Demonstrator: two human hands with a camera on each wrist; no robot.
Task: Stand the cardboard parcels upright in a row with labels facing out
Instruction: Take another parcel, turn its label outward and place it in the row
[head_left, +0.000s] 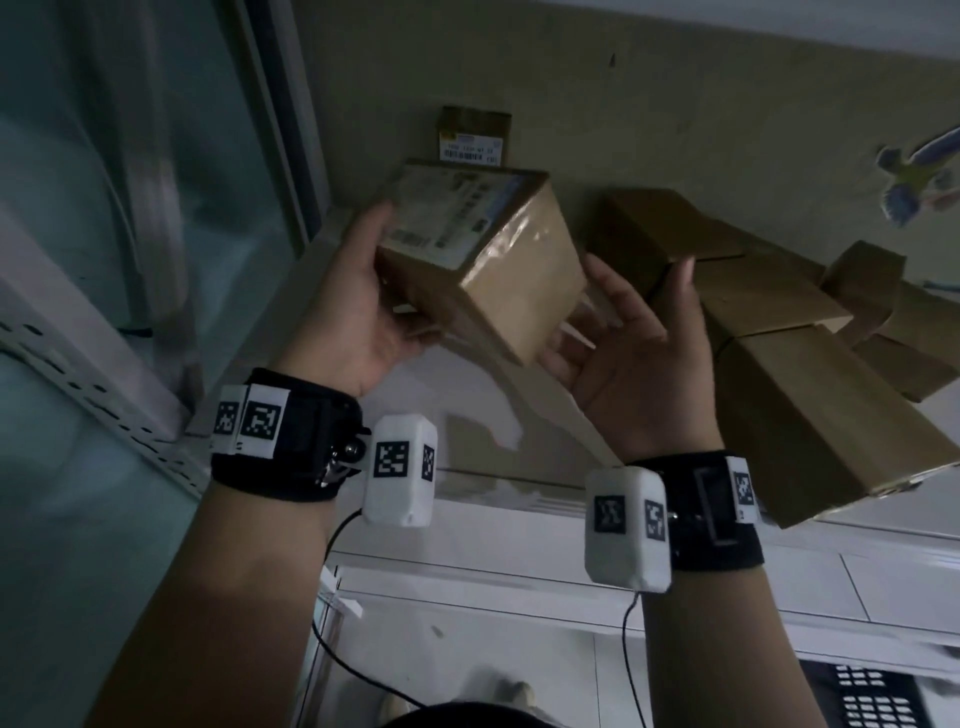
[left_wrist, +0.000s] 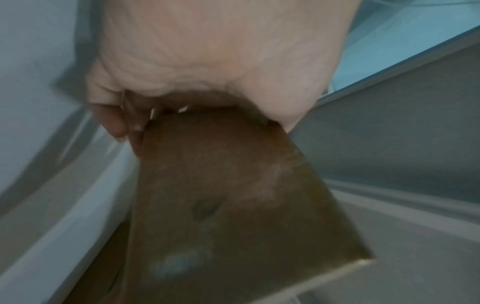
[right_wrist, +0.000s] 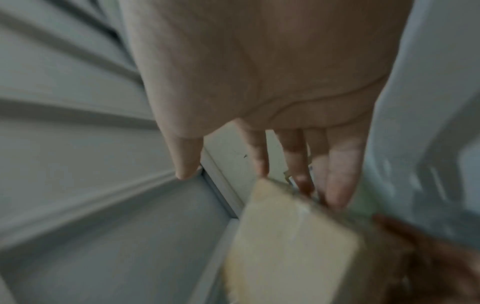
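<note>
Item 1. Surface: the tan table (head_left: 675, 93) in front of me, carrying all the cardboard. A pale ledge runs along its near edge.

Item 2. Heap of plain cardboard parcels (head_left: 769, 306) on the right half of the table, lying flat and at angles, several touching or overlapping. The largest parcel (head_left: 831, 431) sits nearest me and juts over the near edge. No labels visible on these from the head view.

Item 3. Held parcel (head_left: 483, 260), a brown box wrapped in glossy tape, lifted off the table and tilted, one corner pointing toward me. Its white shipping label (head_left: 452, 213) faces up and away. In the left wrist view its dark underside (left_wrist: 233, 205) fills the frame below my palm.

Item 4. My left hand (head_left: 358, 306), grasping the held parcel at its left end, thumb on the labelled face, fingers curled under it.

Item 5. My right hand (head_left: 639, 343), palm up, fingers straight and spread, beside the parcel's lower right end. The right wrist view shows fingertips (right_wrist: 340, 185) at the parcel's edge; actual contact is too blurred to confirm.

Item 6. Small parcel (head_left: 474, 136), standing upright at the back of the table just beyond the held one, label facing me.

Item 7. Coloured sticker (head_left: 919, 176), far right.
</note>
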